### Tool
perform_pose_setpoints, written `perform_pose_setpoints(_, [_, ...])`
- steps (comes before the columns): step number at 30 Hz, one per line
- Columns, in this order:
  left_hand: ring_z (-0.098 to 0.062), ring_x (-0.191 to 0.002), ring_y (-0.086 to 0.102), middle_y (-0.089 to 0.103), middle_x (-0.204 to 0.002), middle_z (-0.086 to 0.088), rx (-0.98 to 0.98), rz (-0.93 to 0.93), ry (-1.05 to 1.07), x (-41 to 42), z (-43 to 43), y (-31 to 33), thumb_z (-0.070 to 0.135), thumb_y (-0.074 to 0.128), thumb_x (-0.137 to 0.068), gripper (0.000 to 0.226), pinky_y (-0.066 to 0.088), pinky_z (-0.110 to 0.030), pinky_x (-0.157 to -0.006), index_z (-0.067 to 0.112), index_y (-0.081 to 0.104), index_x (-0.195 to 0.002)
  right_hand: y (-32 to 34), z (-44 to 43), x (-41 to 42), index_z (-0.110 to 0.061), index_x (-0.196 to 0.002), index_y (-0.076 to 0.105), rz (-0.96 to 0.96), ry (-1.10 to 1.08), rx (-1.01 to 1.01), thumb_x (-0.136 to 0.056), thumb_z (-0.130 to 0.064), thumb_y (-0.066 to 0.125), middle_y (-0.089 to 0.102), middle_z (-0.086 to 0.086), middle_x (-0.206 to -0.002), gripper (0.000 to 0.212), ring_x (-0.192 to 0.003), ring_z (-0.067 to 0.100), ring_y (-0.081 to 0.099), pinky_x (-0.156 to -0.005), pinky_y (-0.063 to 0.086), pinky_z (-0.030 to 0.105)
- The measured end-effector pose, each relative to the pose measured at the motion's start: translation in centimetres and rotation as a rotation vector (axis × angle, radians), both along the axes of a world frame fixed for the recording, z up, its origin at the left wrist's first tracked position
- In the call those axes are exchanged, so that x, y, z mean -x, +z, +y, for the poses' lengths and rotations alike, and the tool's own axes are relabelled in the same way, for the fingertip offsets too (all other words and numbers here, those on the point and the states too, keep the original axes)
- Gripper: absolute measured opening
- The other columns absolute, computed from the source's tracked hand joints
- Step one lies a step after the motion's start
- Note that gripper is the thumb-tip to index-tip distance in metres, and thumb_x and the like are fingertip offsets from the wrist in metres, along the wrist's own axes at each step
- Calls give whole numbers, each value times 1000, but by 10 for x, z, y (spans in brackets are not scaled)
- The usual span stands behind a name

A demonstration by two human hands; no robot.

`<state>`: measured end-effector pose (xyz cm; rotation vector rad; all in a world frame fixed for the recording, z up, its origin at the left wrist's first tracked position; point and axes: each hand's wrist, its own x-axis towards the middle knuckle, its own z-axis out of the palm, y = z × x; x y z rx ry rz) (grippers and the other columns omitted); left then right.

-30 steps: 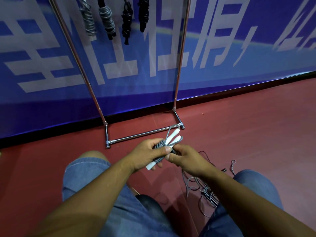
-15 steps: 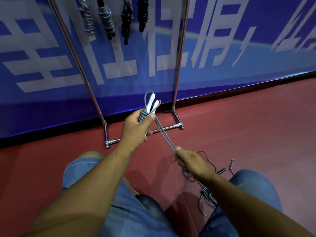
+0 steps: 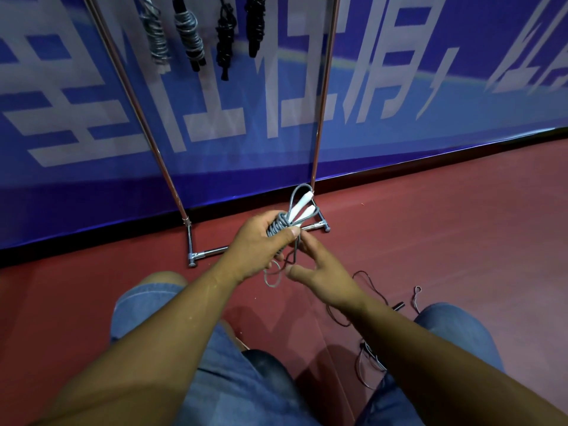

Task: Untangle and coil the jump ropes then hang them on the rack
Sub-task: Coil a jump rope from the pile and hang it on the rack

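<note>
Denim shorts (image 3: 215,379) fill the bottom of the frame, and thin dark ropes (image 3: 370,356) lie tangled on the red floor (image 3: 430,226) at lower right. At centre the left hand (image 3: 261,242) clenches a coiled grey jump rope (image 3: 276,230), its white handles pointing up and right. The right hand (image 3: 322,272), fingers spread and loose, sits just beside the dangling tail. Beyond, the metal rack (image 3: 322,118) carries four coiled ropes (image 3: 187,35) at upper left.

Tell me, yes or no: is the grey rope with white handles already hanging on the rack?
No: the left hand grips the coiled grey rope low in front of the rack, not hung on it.
</note>
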<state>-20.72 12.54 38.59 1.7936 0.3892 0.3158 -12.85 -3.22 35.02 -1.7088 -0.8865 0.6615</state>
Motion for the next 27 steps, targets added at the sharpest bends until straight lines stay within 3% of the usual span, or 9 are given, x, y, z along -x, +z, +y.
perform_pose_setpoints(3, [-18, -60, 61, 67, -79, -2, 12, 1, -9, 1, 3, 1, 23, 68, -99, 14, 47, -31, -50, 24, 67, -113, 3, 9, 1, -23, -119, 68, -22, -144, -12, -96, -14, 61, 70, 5, -83, 26, -78, 17, 66, -79, 55, 45])
perform_pose_setpoints(6, [-13, -60, 60, 65, -80, 3, -66, 5, 15, 2, 10, -3, 23, 70, -97, 17, 45, -24, -48, 25, 65, -114, 4, 5, -3, -23, -97, 72, -80, -207, 35, -102, -24, 54, 61, -10, -65, 19, -63, 10, 56, -65, 46, 35])
perform_pose_setpoints(9, [-9, -63, 59, 65, -81, 10, -245, 46, 28, 1, 18, -12, 30, 73, -94, 21, 50, -29, -58, 32, 63, -112, 8, 3, -6, -31, -91, 68, -379, -146, 168, -101, -32, 52, 59, -12, -69, 19, -68, 10, 55, -62, 41, 34])
perform_pose_setpoints(11, [-8, -75, 63, 67, -88, 14, -379, 126, 16, 2, 23, -19, 40, 72, -91, 27, 56, -37, -73, 39, 60, -115, 12, 3, -9, -36, -73, 52, -577, -114, 239, -99, -33, 53, 51, -9, -67, 26, -67, 10, 48, -59, 34, 33])
perform_pose_setpoints(14, [-13, -95, 64, 66, -108, 12, -539, 230, 2, 5, 26, -21, 43, 70, -92, 42, 54, -41, -88, 32, 55, -129, 20, 3, -14, -32, -68, 39, -724, -82, 320, -95, -32, 55, 39, -9, -63, 31, -67, 14, 43, -58, 28, 33])
perform_pose_setpoints(17, [-20, -106, 62, 63, -119, 6, -718, 297, 11, 5, 20, -21, 44, 66, -94, 43, 51, -39, -87, 29, 52, -131, 27, 4, -11, -24, -69, 41, -881, -2, 376, -93, -36, 55, 39, -5, -62, 30, -65, 20, 44, -58, 26, 32])
perform_pose_setpoints(20, [-22, -113, 62, 62, -125, 6, -888, 396, -9, 6, 10, -22, 48, 61, -95, 41, 45, -36, -83, 31, 51, -131, 37, 5, -11, -24, -73, 45, -1013, 148, 369, -95, -36, 52, 58, 0, -75, 26, -75, 26, 58, -59, 27, 31])
perform_pose_setpoints(22, [-22, -115, 62, 62, -127, 6, -947, 439, -59, 8, 4, -24, 51, 59, -96, 40, 43, -35, -82, 31, 52, -130, 42, 7, -15, -22, -77, 55, -1053, 240, 385, -95, -37, 51, 66, 0, -87, 24, -81, 25, 61, -59, 32, 32])
perform_pose_setpoints(27, [-19, -111, 63, 65, -116, 9, -1056, 445, -255, 16, 0, -20, 50, 60, -89, 35, 42, -32, -76, 35, 56, -121, 48, 10, -27, -24, -87, 71, -1048, 267, 443, -91, -46, 55, 68, -4, -86, 27, -81, 18, 62, -63, 46, 34])
